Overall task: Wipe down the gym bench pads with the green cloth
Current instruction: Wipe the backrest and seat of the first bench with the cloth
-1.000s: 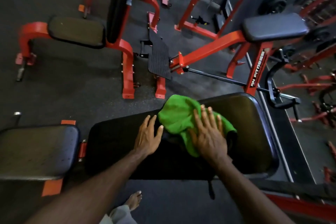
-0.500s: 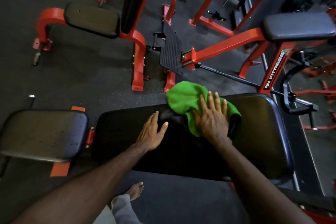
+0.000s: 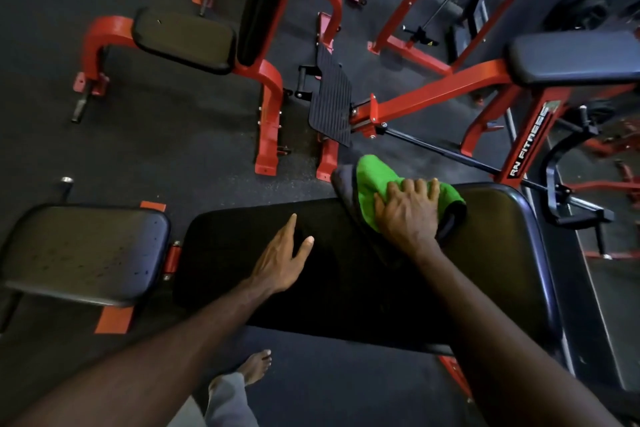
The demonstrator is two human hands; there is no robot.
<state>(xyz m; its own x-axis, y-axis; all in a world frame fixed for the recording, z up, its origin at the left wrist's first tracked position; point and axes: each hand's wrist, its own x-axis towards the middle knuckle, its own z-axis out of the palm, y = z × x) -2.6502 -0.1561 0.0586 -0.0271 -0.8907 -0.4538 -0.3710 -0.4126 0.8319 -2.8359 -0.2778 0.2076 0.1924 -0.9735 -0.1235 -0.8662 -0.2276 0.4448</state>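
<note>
A long black bench pad [image 3: 485,253] lies across the middle of the view. A green cloth [image 3: 377,177] with a dark underside sits at the pad's far edge and partly hangs over it. My right hand [image 3: 408,215] presses down on the cloth with its fingers spread flat. To its left, my left hand [image 3: 280,260] rests on the bare pad, fingers straight and holding nothing. A smaller black seat pad [image 3: 83,250] adjoins the long pad on the left.
Red-framed gym machines stand beyond the bench: a seat with upright back pad [image 3: 187,38], a black ribbed footplate [image 3: 332,104], and a padded machine [image 3: 575,55] at the right. The floor is dark rubber. My bare foot [image 3: 256,366] is below the bench.
My right hand has pushed the green cloth away from me to the pad's far edge, where it now overhangs. My left hand stays flat on the pad.
</note>
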